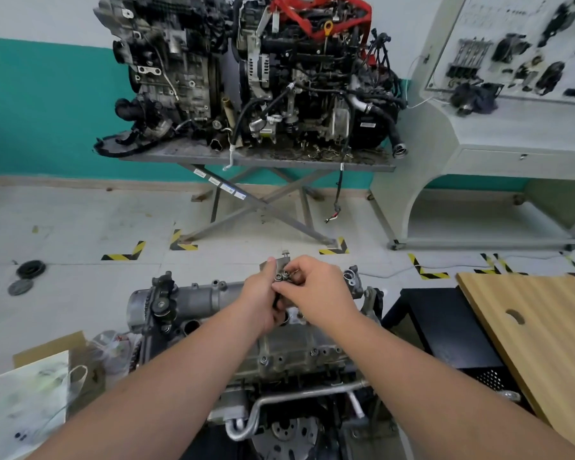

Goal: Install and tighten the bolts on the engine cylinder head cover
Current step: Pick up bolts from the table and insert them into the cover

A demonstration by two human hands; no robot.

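You are standing over the engine [279, 353], and both your hands are up above its gray top cover [210, 300]. Your left hand [263, 300] has its fingers curled around a small bunch of bolts [283, 277], with their round heads poking out at the top. Your right hand [316, 287] is right beside it, touching it, and its fingertips are pinched in on one bolt in the bunch, as if to pull it free. So the bolts are mostly in your hand, not in the cover. One bolt [285, 253] stands up behind your hands on the far edge of the cover; it looks like it sits high, so I think it is not screwed down. Along the near edge of the engine you can see a few bolt heads [316, 352] that sit low, but I cannot tell if they are tight. I see no wrench or other tool in either hand. My guess is the job is near its start: most bolts need to go into their holes, and then all of them need tightening. Across the floor, two other engines [246, 74] sit on a folding stand [256, 161], well apart from you. A wooden board [538, 327] lies to your right.
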